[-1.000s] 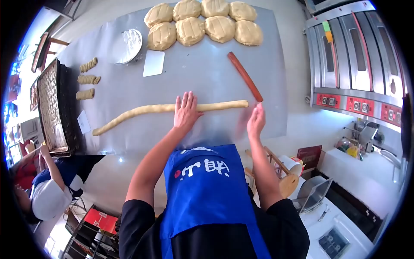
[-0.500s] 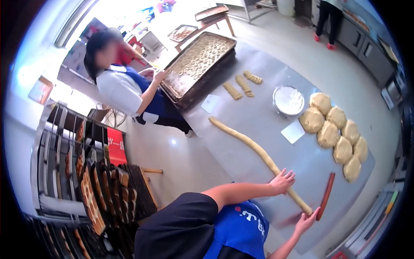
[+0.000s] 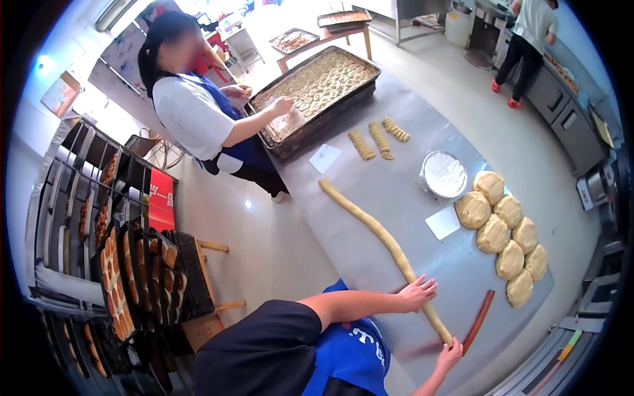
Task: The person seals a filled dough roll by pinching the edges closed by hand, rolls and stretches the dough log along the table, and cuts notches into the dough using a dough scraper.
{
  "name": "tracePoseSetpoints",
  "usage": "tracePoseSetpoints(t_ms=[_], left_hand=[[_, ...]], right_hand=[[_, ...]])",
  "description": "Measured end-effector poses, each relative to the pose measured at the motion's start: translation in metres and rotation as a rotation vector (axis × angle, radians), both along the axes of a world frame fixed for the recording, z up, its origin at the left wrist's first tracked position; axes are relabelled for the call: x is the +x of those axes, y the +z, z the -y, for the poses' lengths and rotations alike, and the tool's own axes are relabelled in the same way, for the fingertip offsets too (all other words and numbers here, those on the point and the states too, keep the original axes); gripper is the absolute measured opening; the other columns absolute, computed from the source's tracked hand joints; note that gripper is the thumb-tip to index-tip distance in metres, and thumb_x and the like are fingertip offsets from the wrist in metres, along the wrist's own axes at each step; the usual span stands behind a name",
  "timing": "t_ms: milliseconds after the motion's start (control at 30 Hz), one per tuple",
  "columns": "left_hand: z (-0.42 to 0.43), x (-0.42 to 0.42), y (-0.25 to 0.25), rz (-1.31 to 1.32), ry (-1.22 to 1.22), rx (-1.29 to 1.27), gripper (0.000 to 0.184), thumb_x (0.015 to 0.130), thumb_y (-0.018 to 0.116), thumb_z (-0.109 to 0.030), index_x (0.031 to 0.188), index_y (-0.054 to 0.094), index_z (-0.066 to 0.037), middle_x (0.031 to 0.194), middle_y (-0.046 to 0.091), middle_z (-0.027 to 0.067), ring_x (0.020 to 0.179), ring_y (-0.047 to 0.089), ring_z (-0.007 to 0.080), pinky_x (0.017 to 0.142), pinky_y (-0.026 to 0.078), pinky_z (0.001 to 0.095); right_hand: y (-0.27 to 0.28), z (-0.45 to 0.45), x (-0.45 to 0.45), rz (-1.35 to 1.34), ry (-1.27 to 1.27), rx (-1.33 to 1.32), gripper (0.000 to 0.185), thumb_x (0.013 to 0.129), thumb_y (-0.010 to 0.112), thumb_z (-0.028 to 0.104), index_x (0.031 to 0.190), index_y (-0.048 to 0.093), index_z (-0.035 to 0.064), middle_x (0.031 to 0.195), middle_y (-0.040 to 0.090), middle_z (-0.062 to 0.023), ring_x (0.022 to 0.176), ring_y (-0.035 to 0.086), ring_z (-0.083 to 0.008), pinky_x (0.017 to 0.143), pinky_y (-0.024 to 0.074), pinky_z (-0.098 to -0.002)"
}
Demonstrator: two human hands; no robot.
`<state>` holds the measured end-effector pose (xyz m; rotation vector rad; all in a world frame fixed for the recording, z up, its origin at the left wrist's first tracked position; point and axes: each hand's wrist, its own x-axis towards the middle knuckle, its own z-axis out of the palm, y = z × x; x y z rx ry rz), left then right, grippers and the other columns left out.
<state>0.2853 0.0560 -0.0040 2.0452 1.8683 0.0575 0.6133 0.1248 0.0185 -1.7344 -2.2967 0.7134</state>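
Observation:
A long dough rope (image 3: 380, 234) lies across the metal table (image 3: 343, 218). My left hand (image 3: 417, 294) rests flat on the rope toward its near end, fingers stretched out. At that end, my right hand (image 3: 449, 354) touches the tip of the rope with its fingers; whether they grip it cannot be made out. Right beside my right hand is a reddish-brown rolling stick (image 3: 479, 321). Several dough mounds (image 3: 509, 259) sit close together along the right side, near a white scraper (image 3: 442, 223) and a bowl of white powder (image 3: 444, 175).
Coiled dough pieces (image 3: 379, 140) and another white scraper (image 3: 325, 159) lie near a large tray (image 3: 317, 92) of small dough pieces. A co-worker (image 3: 198, 112) stands beside that tray. Racks of baked goods (image 3: 112, 264) are at left; another person (image 3: 528, 46) is at the back right.
The view has swung left toward the tray and co-worker. My right hand has come to the rope's near end. The co-worker's one hand has moved over the tray.

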Motion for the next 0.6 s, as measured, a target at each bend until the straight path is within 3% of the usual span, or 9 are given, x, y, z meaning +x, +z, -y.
tracePoseSetpoints(t_ms=[167,367,433,500,567,600], left_hand=[[-0.002,0.000,0.010,0.039,0.011,-0.008,0.104,0.082,0.087,-0.051,0.167,0.042,-0.013,0.176,0.033,0.0142,0.166,0.024,0.0325,0.135,0.019,0.0601],[0.000,-0.002,0.006,-0.033,-0.028,-0.050,0.102,0.085,0.086,-0.052,0.167,0.041,-0.012,0.176,0.031,0.0155,0.165,0.025,0.0342,0.133,0.022,0.0605],[-0.004,0.001,0.002,-0.049,-0.052,-0.020,0.104,0.085,0.085,-0.056,0.167,0.041,-0.013,0.176,0.032,0.0157,0.164,0.028,0.0347,0.132,0.025,0.0619],[-0.006,-0.006,0.003,-0.116,-0.117,-0.043,0.106,0.083,0.084,-0.062,0.167,0.041,-0.013,0.175,0.033,0.0157,0.162,0.030,0.0354,0.130,0.029,0.0630],[-0.010,-0.011,-0.002,-0.109,-0.134,-0.022,0.109,0.082,0.083,-0.066,0.167,0.041,-0.013,0.173,0.036,0.0160,0.160,0.033,0.0362,0.128,0.031,0.0645],[-0.008,-0.010,-0.005,-0.133,-0.138,0.021,0.109,0.081,0.083,-0.066,0.167,0.041,-0.013,0.171,0.038,0.0165,0.158,0.034,0.0368,0.128,0.031,0.0653]], right_hand=[[-0.009,-0.001,0.010,-0.031,0.088,0.096,0.047,0.082,0.077,-0.005,0.128,0.071,-0.0003,0.118,0.067,-0.0193,0.112,0.066,-0.0431,0.099,0.0528,-0.0523],[0.010,0.001,-0.012,-0.042,-0.090,-0.025,0.055,0.077,0.076,-0.011,0.130,0.072,0.0003,0.117,0.068,-0.0191,0.110,0.066,-0.0445,0.096,0.0531,-0.0527],[0.003,0.005,-0.003,0.059,-0.012,0.019,0.056,0.077,0.077,-0.012,0.131,0.072,0.0001,0.119,0.067,-0.0189,0.112,0.067,-0.0436,0.096,0.0544,-0.0519],[-0.017,0.006,-0.002,0.068,0.039,0.151,0.056,0.077,0.074,-0.016,0.131,0.072,-0.0018,0.121,0.067,-0.0182,0.111,0.070,-0.0401,0.093,0.0594,-0.0478],[-0.016,0.010,-0.005,-0.155,-0.172,-0.020,0.057,0.075,0.073,-0.017,0.130,0.072,-0.0023,0.121,0.068,-0.0185,0.111,0.071,-0.0389,0.092,0.0618,-0.0460],[-0.011,0.014,-0.008,-0.120,-0.149,0.025,0.054,0.079,0.070,-0.020,0.131,0.071,-0.0049,0.122,0.068,-0.0167,0.107,0.074,-0.0345,0.087,0.0647,-0.0401]])
